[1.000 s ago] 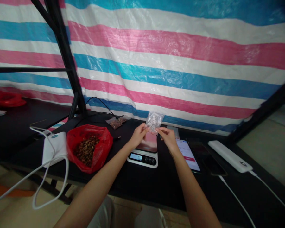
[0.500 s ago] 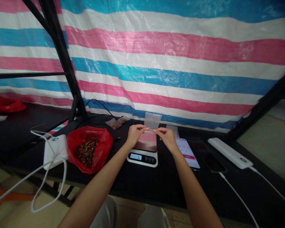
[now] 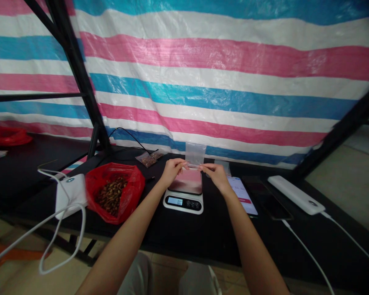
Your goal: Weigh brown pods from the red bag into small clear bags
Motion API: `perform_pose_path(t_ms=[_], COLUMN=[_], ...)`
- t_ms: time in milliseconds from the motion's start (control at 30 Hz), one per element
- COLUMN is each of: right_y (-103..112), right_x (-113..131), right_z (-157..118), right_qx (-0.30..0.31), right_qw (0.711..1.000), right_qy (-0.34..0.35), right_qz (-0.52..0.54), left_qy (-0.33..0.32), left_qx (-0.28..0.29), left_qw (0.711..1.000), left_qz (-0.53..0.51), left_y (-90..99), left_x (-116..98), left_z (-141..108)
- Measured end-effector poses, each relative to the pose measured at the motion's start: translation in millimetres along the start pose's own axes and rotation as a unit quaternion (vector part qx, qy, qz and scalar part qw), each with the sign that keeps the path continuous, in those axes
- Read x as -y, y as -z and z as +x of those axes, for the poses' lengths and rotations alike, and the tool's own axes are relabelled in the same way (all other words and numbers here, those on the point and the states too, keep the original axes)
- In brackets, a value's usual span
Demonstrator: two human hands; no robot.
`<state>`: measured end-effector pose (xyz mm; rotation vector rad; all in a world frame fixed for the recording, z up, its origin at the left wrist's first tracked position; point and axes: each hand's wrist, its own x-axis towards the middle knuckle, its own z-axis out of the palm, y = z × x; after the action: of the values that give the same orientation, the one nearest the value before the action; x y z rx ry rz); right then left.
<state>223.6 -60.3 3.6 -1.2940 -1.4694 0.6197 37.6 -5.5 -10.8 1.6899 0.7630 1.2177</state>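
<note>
A small clear plastic bag is pinched along its near edge by both hands, above the far part of a kitchen scale. My left hand grips the left end of that edge between thumb and fingers. At the right end, my right hand does the same. Nothing shows inside the bag. The scale's display appears to read 0.0, and its metal plate carries nothing that I can see. Left of the scale, an open red plastic bag holds many small brown pieces.
Behind the left hand lie filled clear packets. On the right are a lit phone, a dark phone and a white power bank with cables. A white device with a looping cable stands left. Striped sheeting hangs behind.
The hands keep their pinch on the clear bag, with barely any movement of the fingers. The whole view has shifted slightly.
</note>
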Motion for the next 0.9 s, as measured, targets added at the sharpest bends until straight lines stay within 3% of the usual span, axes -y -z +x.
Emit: perform_pose_path(t_ms=[333, 700, 900], right_y=[1, -2, -5], right_x=[-5, 1, -1], right_z=[1, -5, -5], right_qx=[-0.028, -0.09, -0.064], right_qw=[0.999, 0.983, 0.986], right_qy=[-0.001, 0.028, 0.074], right_qz=[-0.031, -0.156, -0.139], left_qy=[-0.018, -0.04, -0.002], left_qx=[0.003, -0.014, 0.049], left_qw=[0.998, 0.997, 0.999], left_qz=[0.066, 0.066, 0.021], left_y=[-0.3, -4.4, -5.8], left_x=[-7, -12, -9], left_z=[-4, -7, -7])
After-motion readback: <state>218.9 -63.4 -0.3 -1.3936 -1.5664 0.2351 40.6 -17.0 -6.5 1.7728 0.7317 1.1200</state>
